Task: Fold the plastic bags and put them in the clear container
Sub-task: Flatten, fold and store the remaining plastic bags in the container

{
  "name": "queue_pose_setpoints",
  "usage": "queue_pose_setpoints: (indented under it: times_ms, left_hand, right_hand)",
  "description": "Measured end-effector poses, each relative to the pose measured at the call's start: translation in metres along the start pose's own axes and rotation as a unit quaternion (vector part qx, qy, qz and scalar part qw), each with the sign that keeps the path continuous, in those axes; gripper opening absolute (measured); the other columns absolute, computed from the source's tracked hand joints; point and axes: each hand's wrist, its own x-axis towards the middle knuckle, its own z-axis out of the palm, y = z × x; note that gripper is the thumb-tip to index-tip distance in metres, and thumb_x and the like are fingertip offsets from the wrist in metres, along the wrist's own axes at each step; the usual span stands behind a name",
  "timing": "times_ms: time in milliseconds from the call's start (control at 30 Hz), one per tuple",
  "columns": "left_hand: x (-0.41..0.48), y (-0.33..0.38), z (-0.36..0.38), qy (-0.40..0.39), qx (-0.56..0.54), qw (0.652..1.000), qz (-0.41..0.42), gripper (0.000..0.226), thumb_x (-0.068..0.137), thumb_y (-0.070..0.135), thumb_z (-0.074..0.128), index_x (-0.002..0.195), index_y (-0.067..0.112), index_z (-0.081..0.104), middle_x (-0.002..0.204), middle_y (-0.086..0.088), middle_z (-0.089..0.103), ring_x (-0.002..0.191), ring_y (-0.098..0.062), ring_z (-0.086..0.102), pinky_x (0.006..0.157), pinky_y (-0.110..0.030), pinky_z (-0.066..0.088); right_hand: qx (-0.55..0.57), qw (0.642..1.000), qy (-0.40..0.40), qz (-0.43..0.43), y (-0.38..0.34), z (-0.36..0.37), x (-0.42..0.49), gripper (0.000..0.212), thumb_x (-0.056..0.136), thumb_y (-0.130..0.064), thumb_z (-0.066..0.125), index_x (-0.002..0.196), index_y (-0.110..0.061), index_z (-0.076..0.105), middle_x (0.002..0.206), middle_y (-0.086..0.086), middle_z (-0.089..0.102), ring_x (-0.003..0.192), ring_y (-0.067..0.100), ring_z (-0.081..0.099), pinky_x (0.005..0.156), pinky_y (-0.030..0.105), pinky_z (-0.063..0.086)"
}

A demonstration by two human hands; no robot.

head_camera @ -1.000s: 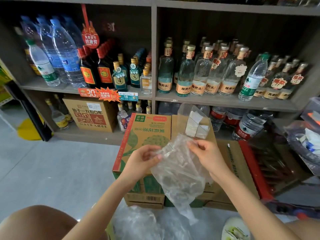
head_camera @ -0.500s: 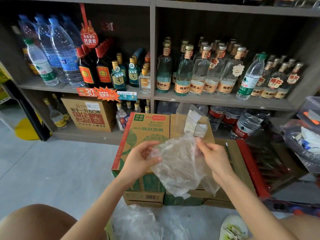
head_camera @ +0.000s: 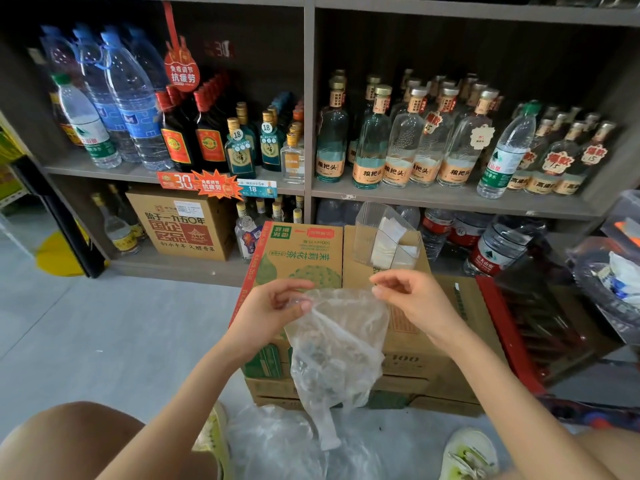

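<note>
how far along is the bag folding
Done: some folded bags sit in the container. In hand: the left hand and right hand pinch one crumpled bag by its top edge, not yet folded. Left: fold it, store it, then the pile on the floor.

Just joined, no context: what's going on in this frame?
A person crouching before shop shelves holds a crumpled clear plastic bag by its top edge, the left hand pinching one corner and the right hand the other. The bag hangs not yet folded, in front of stacked cardboard boxes. The clear plastic container stands on those boxes with white folded pieces inside. More loose clear bags lie on the floor.
</note>
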Motion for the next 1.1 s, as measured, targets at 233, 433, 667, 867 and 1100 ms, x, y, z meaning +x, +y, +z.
queue_pose_setpoints:
  times_ms: [233,433,667,867,1100]
  left_hand:
    - [-0.002,-0.003,-0.014,0.01,-0.012,0.999,-0.03,0.023,0.084,0.006,0.069,0.099,0.024,0.069,0.089,0.003,0.076,0.088,-0.008,0.07,0.087,-0.026,0.053]
    - [-0.004,-0.011,-0.018,0.083,0.01,0.996,-0.038,0.009,0.086,0.02,0.067,0.087,0.021,0.076,0.087,0.005,0.076,0.088,-0.009,0.07,0.085,-0.026,0.05]
    - [-0.002,-0.009,-0.025,0.0,-0.051,0.994,-0.095,0.037,0.094,0.035,0.057,0.094,0.001,0.073,0.099,-0.019,0.071,0.097,-0.03,0.067,0.102,-0.049,0.045]
    - [0.011,0.023,-0.009,0.016,0.151,0.988,-0.033,0.052,0.077,0.063,0.063,0.116,0.03,0.064,0.119,0.014,0.059,0.117,-0.01,0.053,0.102,-0.034,0.039]
    - [0.025,0.032,0.051,0.02,0.141,0.985,0.096,0.007,0.086,0.027,0.07,0.089,0.021,0.073,0.086,0.011,0.071,0.082,-0.002,0.063,0.079,-0.022,0.05]
  right_hand:
    - [0.072,0.996,0.049,-0.008,0.003,-0.005,-0.005,0.017,0.081,-0.001,0.07,0.083,-0.018,0.07,0.085,0.0,0.07,0.074,0.001,0.064,0.07,0.015,0.052]
    - [0.079,0.994,0.069,-0.006,0.001,-0.011,-0.005,0.016,0.079,-0.001,0.071,0.082,-0.017,0.069,0.082,-0.002,0.069,0.076,0.003,0.063,0.074,0.02,0.053]
    - [0.03,0.994,0.096,-0.034,0.002,-0.007,-0.009,0.013,0.08,-0.007,0.072,0.084,-0.019,0.068,0.083,-0.002,0.069,0.077,0.005,0.063,0.073,0.017,0.051]
    - [0.037,0.996,0.059,-0.046,-0.018,0.003,-0.004,0.016,0.08,-0.011,0.073,0.088,-0.024,0.068,0.082,-0.005,0.069,0.079,0.005,0.064,0.072,0.015,0.051]
    - [0.015,0.994,0.064,-0.085,-0.026,0.012,-0.004,0.017,0.083,-0.018,0.071,0.097,-0.025,0.066,0.09,-0.011,0.066,0.081,-0.008,0.057,0.074,0.009,0.043]
